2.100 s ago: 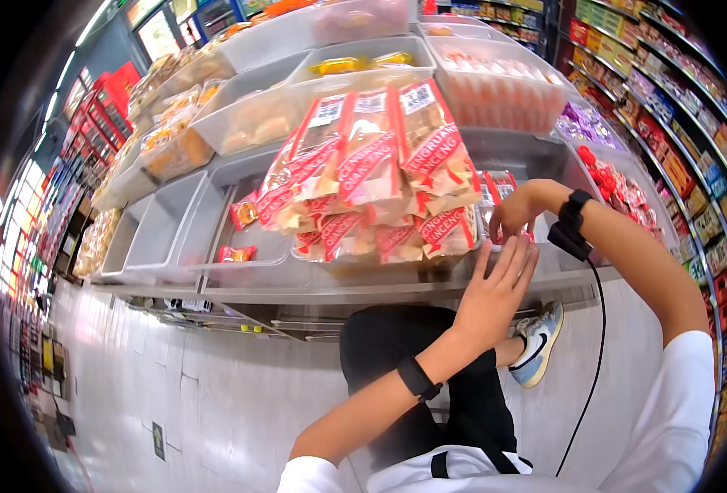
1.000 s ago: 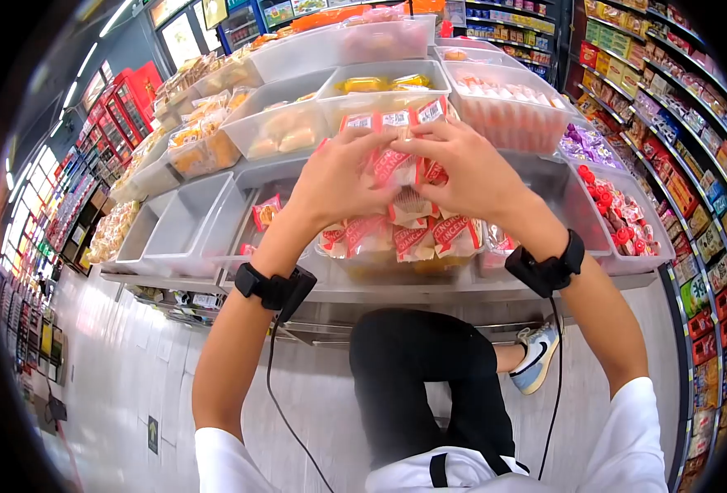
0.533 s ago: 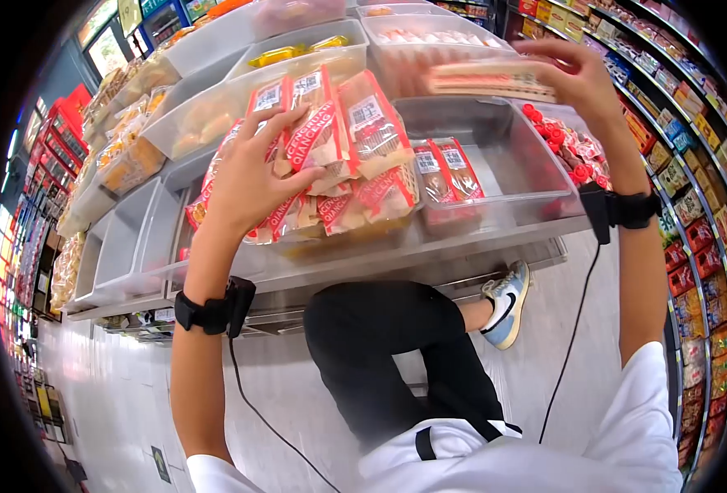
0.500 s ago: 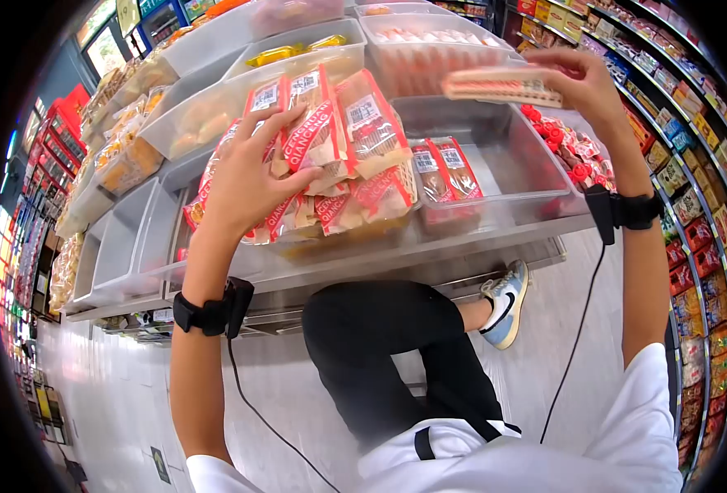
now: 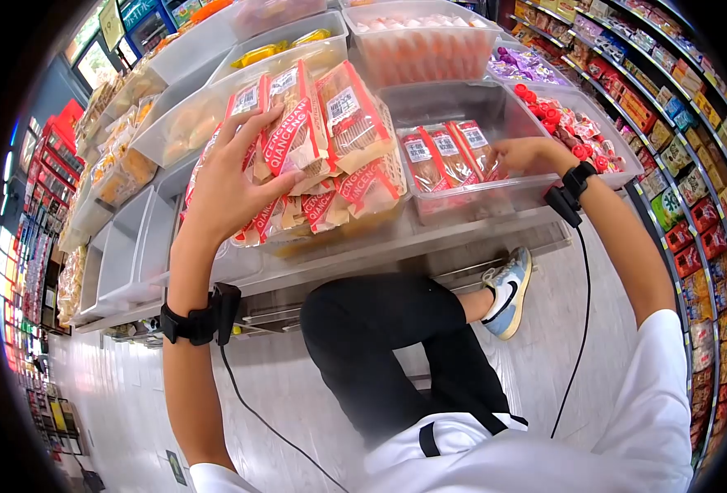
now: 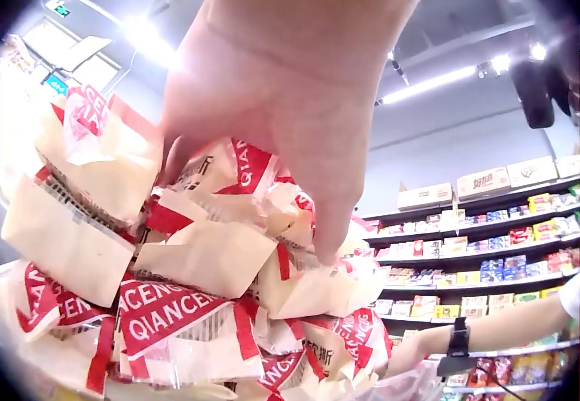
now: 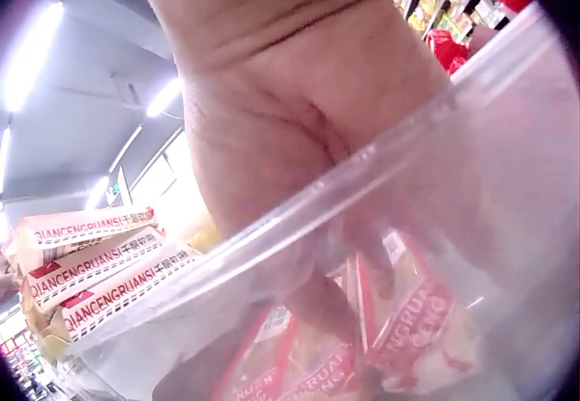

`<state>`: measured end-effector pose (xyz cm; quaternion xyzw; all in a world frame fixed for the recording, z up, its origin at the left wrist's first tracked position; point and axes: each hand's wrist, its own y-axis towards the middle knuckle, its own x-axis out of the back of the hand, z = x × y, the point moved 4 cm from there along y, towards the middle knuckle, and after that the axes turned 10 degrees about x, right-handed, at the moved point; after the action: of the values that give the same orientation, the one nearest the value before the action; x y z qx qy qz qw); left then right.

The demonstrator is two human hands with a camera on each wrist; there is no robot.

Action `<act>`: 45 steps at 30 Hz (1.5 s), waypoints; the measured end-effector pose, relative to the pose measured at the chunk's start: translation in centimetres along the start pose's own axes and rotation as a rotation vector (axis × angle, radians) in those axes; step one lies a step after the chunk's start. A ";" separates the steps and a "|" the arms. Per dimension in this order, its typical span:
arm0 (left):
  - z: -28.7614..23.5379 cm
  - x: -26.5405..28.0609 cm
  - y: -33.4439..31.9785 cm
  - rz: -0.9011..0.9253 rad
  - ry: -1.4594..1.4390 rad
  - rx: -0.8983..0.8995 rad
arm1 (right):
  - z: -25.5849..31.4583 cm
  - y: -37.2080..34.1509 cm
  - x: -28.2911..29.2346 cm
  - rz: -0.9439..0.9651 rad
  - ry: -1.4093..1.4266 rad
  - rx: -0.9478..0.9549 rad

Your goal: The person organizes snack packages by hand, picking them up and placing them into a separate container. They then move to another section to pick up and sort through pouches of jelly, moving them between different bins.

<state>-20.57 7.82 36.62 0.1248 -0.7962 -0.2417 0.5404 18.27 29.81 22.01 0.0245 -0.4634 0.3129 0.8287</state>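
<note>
Head view. Step in hand, as judged: packs point(image 5: 445, 156) from the pile point(image 5: 297, 140) being set in a row in the bin point(image 5: 495, 97). Left hand point(image 5: 236, 185), one: fingers spread, resting on the left side of the pile. Right hand point(image 5: 536, 154), one: lowered into the bin, fingers at the third pack point(image 5: 473, 138); gripping or merely touching, cannot tell. Next move probably calls for seating the third pack beside its neighbours, then freeing the fingers for another from the pile. Packs, appearance: clear film, red trim, white label at far end, brown contents. Location: three side by side at left in the bin; remainder in the pile, left of the bin, layered unevenly.

Left wrist view. Pile, near side: pale flaps, red bands lettered QIANCENG, film creased. Fingers curve down loosely over the top; a steadying touch, by judgement.

Right wrist view. Right hand beyond the bin's translucent wall, fingers pointing down among the packs; contact blurred. Pile at left, edges showing, lettered QIANCENGRUANSI. Packs seem soft; light pressure advisable.
</note>
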 end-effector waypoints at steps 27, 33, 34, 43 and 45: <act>-9.9 -2.0 -1.1 -0.152 -0.247 -0.129 | 23.1 -10.6 0.3 -0.416 0.639 0.567; -9.1 -3.0 -0.1 -0.250 -0.120 -0.209 | 13.3 -9.1 3.8 -0.527 0.883 0.447; -9.1 -2.8 0.0 -0.252 -0.127 -0.211 | 11.5 -8.8 4.5 -0.530 0.878 0.444; -8.1 -3.1 -0.4 -0.336 -0.039 -0.182 | -4.2 -0.1 5.3 -0.578 -0.196 0.045; -8.2 -3.1 -0.4 -0.347 -0.069 -0.185 | -5.3 1.6 5.3 -0.526 -0.243 0.034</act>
<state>-11.89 6.87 36.43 0.2018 -0.7552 -0.4076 0.4720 23.41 35.51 22.76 0.1948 -0.5319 0.0898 0.8192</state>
